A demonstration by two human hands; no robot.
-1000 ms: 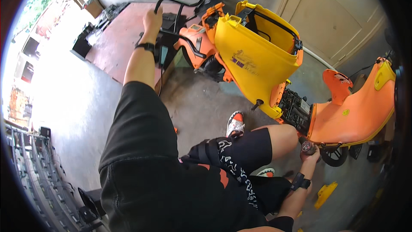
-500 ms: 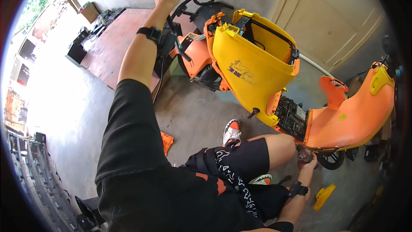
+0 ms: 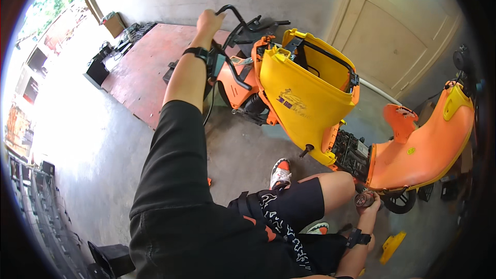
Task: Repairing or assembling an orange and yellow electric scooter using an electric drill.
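Head view: the left hand (image 3: 209, 22) was wrapped around one end of the black curved tubular handlebar (image 3: 238, 16) of a yellow-and-orange plastic-bodied scooter (image 3: 297, 93). The scooter stood on the grey concrete floor (image 3: 237, 144), its front near the right edge of a flat reddish board (image 3: 150, 67). The right hand (image 3: 373, 202), beside the bent knee, was clasped on a dark round-ended tool (image 3: 365, 200). A yellow plastic piece (image 3: 393, 247) lay near the right forearm.
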